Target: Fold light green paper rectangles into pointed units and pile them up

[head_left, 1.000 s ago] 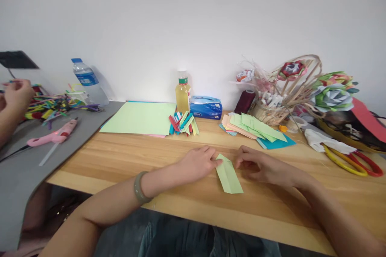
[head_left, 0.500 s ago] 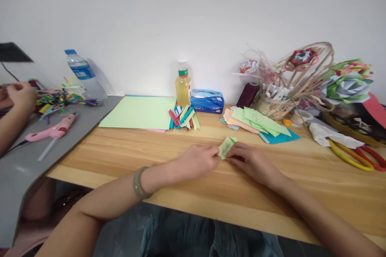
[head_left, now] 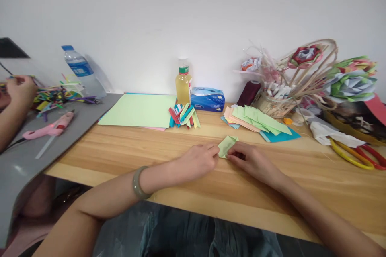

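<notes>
A small light green paper [head_left: 226, 145] with folded edges is held just above or on the wooden table [head_left: 193, 192]. My left hand [head_left: 201, 160], a bangle on its wrist, pinches the paper's left edge. From the right, my right hand [head_left: 250, 160] has its fingers closed on the paper's lower right edge. Beyond the hands lie a fanned pile of green and orange paper pieces [head_left: 256, 119] and a bunch of folded coloured strips [head_left: 183, 115].
Large green sheets [head_left: 140, 110], a juice bottle [head_left: 183, 84] and a blue tissue pack [head_left: 208, 99] stand or lie along the wall. At right are scissors [head_left: 351, 154] and paper flowers [head_left: 351, 84]. At left, another person's hand [head_left: 22, 90] and a pink glue gun [head_left: 50, 126].
The green paper has tilted slightly between my fingers, and its top edge now leans further right. My left fingers have shifted a little on its edge. The view has moved slightly.
</notes>
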Demonstrator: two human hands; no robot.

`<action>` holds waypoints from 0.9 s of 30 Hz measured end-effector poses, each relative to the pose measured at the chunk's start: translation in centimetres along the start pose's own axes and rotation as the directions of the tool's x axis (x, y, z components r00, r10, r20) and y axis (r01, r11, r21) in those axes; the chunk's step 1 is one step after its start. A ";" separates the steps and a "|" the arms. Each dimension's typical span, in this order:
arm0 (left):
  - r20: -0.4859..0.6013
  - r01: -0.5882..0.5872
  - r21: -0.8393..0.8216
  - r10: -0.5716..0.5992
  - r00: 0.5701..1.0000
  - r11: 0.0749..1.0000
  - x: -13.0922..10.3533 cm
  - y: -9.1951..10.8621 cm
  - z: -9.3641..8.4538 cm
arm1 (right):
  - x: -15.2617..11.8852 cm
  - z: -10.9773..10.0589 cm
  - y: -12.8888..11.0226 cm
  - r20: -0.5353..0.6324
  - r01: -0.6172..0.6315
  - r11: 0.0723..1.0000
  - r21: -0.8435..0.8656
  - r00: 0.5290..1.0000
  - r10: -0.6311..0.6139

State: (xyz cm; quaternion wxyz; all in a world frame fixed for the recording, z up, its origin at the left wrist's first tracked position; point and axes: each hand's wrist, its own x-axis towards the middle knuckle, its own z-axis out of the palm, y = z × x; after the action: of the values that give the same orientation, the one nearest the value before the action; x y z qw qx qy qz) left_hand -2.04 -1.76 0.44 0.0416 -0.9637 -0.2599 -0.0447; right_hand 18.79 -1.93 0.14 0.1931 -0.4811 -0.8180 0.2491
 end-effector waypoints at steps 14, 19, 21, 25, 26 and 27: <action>0.079 0.030 -0.013 -0.029 0.996 0.999 0.3 0.4 -0.5 | 0.7 0.5 -0.4 -0.041 -0.159 0.984 -0.076 0.987 0.156; 0.053 0.078 -0.085 -0.073 0.996 0.993 0.2 0.3 -0.2 | 0.7 0.6 -0.3 -0.043 -0.139 0.987 -0.085 0.990 0.136; 0.046 0.073 -0.101 -0.068 0.997 0.992 0.3 0.3 0.0 | 0.7 0.5 -0.3 -0.044 -0.129 0.986 -0.103 0.991 0.126; 0.078 0.063 -0.089 -0.056 0.995 0.994 0.3 0.3 -0.3 | 0.7 0.5 -0.3 -0.037 -0.127 0.983 -0.135 0.992 0.123; 0.085 0.062 -0.081 -0.055 0.995 0.995 0.3 0.4 -0.4 | 0.7 0.6 -0.3 -0.035 -0.126 0.982 -0.140 0.992 0.122; 0.087 0.065 -0.077 -0.058 0.994 0.995 0.3 0.4 -0.4 | 0.7 0.6 -0.3 -0.034 -0.126 0.981 -0.145 0.992 0.122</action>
State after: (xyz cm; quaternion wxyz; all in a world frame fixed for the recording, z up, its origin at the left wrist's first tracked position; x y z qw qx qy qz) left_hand -1.59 -1.95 0.85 -0.0096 -0.9572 -0.2890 -0.0152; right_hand 17.95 -1.53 -0.12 0.1515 -0.5472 -0.8001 0.1934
